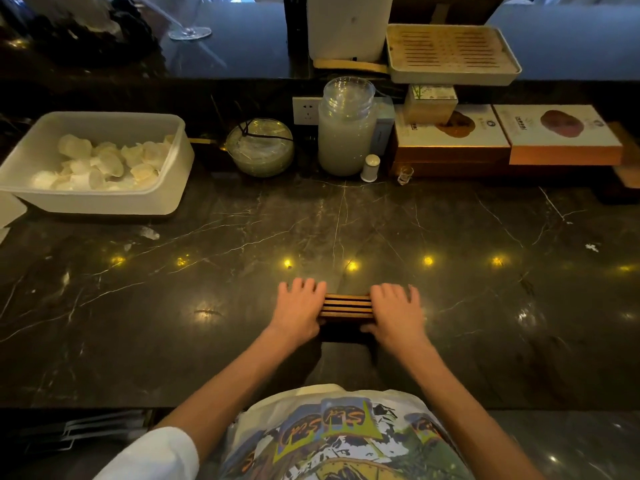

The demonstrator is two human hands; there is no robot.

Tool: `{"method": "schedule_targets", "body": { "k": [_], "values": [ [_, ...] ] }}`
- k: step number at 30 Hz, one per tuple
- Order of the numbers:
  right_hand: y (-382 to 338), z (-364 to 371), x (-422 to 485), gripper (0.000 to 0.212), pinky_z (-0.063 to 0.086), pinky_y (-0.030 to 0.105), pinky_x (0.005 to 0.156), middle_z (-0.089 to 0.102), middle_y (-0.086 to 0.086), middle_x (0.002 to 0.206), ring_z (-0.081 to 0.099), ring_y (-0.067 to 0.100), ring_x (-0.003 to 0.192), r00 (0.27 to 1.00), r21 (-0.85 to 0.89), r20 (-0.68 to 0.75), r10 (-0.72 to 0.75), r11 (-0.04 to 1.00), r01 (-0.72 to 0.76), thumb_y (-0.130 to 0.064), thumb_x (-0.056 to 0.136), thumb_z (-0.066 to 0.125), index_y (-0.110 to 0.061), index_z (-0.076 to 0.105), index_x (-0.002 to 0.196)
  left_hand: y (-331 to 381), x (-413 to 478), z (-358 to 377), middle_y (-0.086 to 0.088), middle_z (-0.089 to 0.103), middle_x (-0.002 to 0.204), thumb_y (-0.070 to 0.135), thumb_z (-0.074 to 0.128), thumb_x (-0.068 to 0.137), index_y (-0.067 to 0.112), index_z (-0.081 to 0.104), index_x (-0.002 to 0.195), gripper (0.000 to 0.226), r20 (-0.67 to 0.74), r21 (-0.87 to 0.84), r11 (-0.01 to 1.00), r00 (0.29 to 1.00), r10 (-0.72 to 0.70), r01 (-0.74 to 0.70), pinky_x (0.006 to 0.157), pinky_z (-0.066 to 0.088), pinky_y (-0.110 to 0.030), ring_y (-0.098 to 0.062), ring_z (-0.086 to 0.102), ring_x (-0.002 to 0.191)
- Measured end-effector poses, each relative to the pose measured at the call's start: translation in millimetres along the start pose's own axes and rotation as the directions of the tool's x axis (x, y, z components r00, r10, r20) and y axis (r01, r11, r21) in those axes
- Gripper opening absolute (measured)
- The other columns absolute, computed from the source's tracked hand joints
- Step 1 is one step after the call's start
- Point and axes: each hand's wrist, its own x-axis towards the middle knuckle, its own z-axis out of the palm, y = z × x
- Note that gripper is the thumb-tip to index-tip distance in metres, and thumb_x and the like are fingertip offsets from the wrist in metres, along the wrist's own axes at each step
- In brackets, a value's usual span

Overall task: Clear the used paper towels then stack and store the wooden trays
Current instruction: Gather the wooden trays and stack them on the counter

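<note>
Item 1. Stack of thin slatted brown wooden trays (347, 305), lying flat on the dark veined marble counter (346, 220), near its front edge and directly before the person. Several layers show as parallel edges; the exact count cannot be told.

Item 2. Left hand (299, 308), palm down over the left end of the stack, fingers curled across its far edge, gripping that end.

Item 3. Right hand (396, 310), placed likewise on the right end, thumb at the near edge, gripping that end. The stack sits squeezed between the two.

Step in hand, as judged: squaring the stack and readying it for carrying to storage. To do it well: press both ends inward evenly so the edges line up, keep thumbs under or against the near edge, lift level so no layer slides out.

Item 4. Small pale scrap (149, 233), beyond and left of the stack; possibly leftover paper, not certain.

Item 5. White rectangular plastic tub (34, 157), far left of the stack, holding crumpled pale pieces (104, 164).

Item 6. Tall clear glass jar (346, 133), far beyond the stack against the back ledge.

Item 7. Flat printed cardboard boxes (502, 133), beyond and right of the stack.

Item 8. Pale slatted tray (450, 50), farthest, on the raised ledge.
</note>
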Motion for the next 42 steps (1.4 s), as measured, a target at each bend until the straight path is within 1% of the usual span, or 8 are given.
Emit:
{"method": "schedule_targets", "body": {
  "k": [5, 11, 20, 23, 27, 31, 38, 42],
  "values": [
    [-39, 1, 19, 0.048, 0.043, 0.035, 0.088, 0.059, -0.002, 0.112, 0.057, 0.02, 0.105, 0.987, 0.006, -0.052, -0.15, 0.989, 0.15, -0.044, 0.075, 0.073, -0.023, 0.05, 0.112, 4, 9, 7, -0.001, 0.058, 0.117, 0.049, 0.06, 0.083, 0.019, 0.048, 0.116, 0.046, -0.07, 0.065, 0.99, 0.99, 0.126, -0.121, 0.086, 0.039, -0.035, -0.023, 0.055, 0.108],
    [41, -5, 4, 0.049, 0.05, 0.029, 0.085, 0.062, -0.018, 0.111, 0.057, 0.005, 0.104, 0.995, 0.276, -0.022, -0.096, 0.956, 0.099, -0.059, 0.074, 0.07, -0.036, 0.058, 0.116, -47, 10, 6, 0.011, 0.064, 0.117, 0.057, 0.061, 0.082, 0.033, 0.052, 0.125, 0.049, -0.133, -0.3, 0.912, 0.959, 0.25, -0.279, 0.091, 0.05, -0.031, -0.007, 0.059, 0.109],
    [52, 30, -20, 0.062, 0.054, 0.025, 0.089, 0.061, -0.003, 0.114, 0.063, 0.011, 0.106, 0.991, 0.914, -0.055, 0.126, 0.406, -0.001, -0.019, 0.066, 0.087, -0.026, 0.052, 0.117, -44, -20, 44, 0.019, 0.056, 0.111, 0.046, 0.082, 0.068, 0.037, 0.054, 0.111, 0.052, -0.194, -0.8, 0.598, 0.967, -0.166, -0.058, 0.091, 0.049, -0.015, -0.003, 0.057, 0.106],
    [59, 39, -21, 0.07, 0.052, 0.021, 0.091, 0.061, -0.004, 0.117, 0.061, 0.006, 0.109, 0.991, 0.941, 0.038, 0.127, 0.329, -0.078, -0.011, 0.067, 0.087, -0.028, 0.048, 0.122, -46, -30, 62, 0.01, 0.066, 0.112, 0.027, 0.085, 0.068, 0.038, 0.054, 0.115, 0.058, -0.009, -0.933, 0.347, 0.959, -0.283, 0.094, 0.092, 0.054, -0.027, -0.007, 0.064, 0.109],
    [59, 50, -30, 0.053, 0.054, 0.031, 0.093, 0.069, -0.003, 0.106, 0.067, 0.008, 0.102, 0.976, 0.946, 0.157, 0.154, 0.262, -0.193, 0.002, 0.073, 0.079, -0.025, 0.055, 0.112, -41, -32, 70, 0.0, 0.069, 0.112, 0.011, 0.08, 0.074, 0.024, 0.055, 0.118, 0.052, 0.075, -0.96, 0.239, 0.959, -0.274, 0.144, 0.099, 0.051, -0.036, -0.012, 0.065, 0.111],
    [69, 22, -24, 0.064, 0.054, 0.02, 0.087, 0.065, -0.009, 0.118, 0.064, -0.002, 0.105, 0.943, 0.92, 0.333, 0.015, 0.216, -0.328, -0.032, 0.069, 0.086, -0.031, 0.051, 0.123, -39, -31, 51, 0.01, 0.067, 0.118, 0.036, 0.076, 0.08, 0.039, 0.051, 0.121, 0.049, 0.201, -0.955, 0.167, 0.949, -0.245, 0.245, 0.089, 0.054, -0.02, 0.0, 0.063, 0.111],
    [68, -22, -37, 0.064, 0.059, 0.042, 0.076, 0.066, 0.013, 0.124, 0.067, 0.029, 0.11, 0.914, 0.839, 0.406, 0.014, -0.402, -0.367, -0.032, 0.075, 0.08, -0.016, 0.051, 0.13, -14, -17, -9, -0.005, 0.075, 0.107, 0.053, 0.081, 0.068, 0.022, 0.061, 0.117, 0.061, 0.271, -0.959, -0.177, 0.894, -0.358, 0.22, 0.067, 0.062, -0.038, -0.024, 0.075, 0.093],
    [67, -38, -48, 0.055, 0.058, 0.048, 0.078, 0.066, 0.015, 0.125, 0.066, 0.032, 0.112, 0.928, 0.829, 0.355, 0.116, -0.497, -0.255, -0.023, 0.082, 0.074, -0.014, 0.052, 0.131, -8, -9, -51, -0.01, 0.074, 0.111, 0.055, 0.071, 0.077, 0.016, 0.059, 0.124, 0.062, 0.286, -0.943, -0.244, 0.927, -0.242, 0.227, 0.072, 0.061, -0.048, -0.032, 0.071, 0.101]
  ]
}}
